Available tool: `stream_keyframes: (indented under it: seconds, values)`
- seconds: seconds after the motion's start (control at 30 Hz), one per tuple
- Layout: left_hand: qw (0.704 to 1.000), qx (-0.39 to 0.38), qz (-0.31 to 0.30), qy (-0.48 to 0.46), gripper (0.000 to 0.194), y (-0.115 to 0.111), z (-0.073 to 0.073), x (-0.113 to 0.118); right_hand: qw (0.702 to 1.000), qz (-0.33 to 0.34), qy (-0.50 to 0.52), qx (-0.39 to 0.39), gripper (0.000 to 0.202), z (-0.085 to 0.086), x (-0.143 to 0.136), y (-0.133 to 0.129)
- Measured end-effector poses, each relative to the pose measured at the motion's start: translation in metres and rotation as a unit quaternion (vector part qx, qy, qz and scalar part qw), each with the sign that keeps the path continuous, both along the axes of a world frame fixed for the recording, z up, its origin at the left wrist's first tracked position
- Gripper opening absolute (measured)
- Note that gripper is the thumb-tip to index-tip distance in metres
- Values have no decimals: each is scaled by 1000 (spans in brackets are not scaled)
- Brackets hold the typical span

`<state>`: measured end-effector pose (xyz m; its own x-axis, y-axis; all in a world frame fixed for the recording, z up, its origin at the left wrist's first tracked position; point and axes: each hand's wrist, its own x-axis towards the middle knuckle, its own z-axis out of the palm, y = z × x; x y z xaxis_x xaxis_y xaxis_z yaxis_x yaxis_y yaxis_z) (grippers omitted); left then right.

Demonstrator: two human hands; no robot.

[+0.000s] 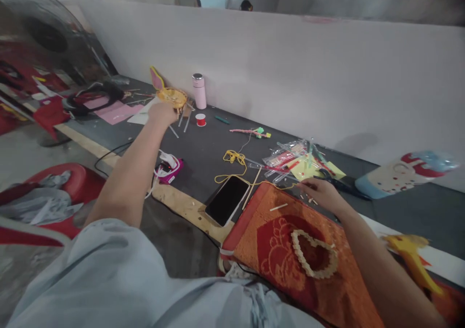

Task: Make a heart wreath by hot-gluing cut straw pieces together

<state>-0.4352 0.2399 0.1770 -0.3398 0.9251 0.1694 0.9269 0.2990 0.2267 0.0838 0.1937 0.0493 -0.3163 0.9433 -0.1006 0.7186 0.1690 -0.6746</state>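
Note:
My left hand (163, 114) reaches to the far left, against a round yellow box (172, 97) with an upright pink-and-yellow flap. Its fingers are mostly hidden behind the back of the hand, so its grip does not show. On the right, my right hand (322, 193) is closed at the fingertips, where one end of a yellow yarn (234, 157) meets them. Small cut stick pieces (308, 199) lie just under those fingers. Below, a heart-shaped outline of pale short pieces (303, 255) rests on an orange-red cloth (250, 221).
A phone (227, 200) lies near the table edge beside a thin stick. Plastic-wrapped craft supplies (290, 158), a red spool (200, 120) and a pink flask (199, 91) stand farther back. At right are a yellow glue gun (412, 255) and a blue-white bottle (399, 175).

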Motion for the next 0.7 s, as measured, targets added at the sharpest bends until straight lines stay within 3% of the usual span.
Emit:
stream_keyframes:
  seconds: [0.07,0.17,0.23,0.33,0.4,0.5,0.7]
  values:
    - [999,25,-28,17,30,10,11,61,1000,1,7,6,37,5,-1,-4]
    - [968,13,-250,-6,26,1,8,175,999,-6,38,10,38,15,0,-13]
    - [910,-15,-410,-50,25,-16,-6,247,998,-13,65,14,39,23,4,-17]
    - [840,-73,-522,-127,29,-36,-38,321,995,-39,92,12,38,33,16,-23]
    - [806,-123,-546,-193,31,-40,-59,349,993,-51,103,20,37,36,26,-27]
    - [779,-171,-552,-244,34,-37,-81,371,993,-59,98,21,38,33,42,-36]
    - [768,-194,-569,-220,21,-34,-94,390,993,-86,-53,57,34,5,74,-50]
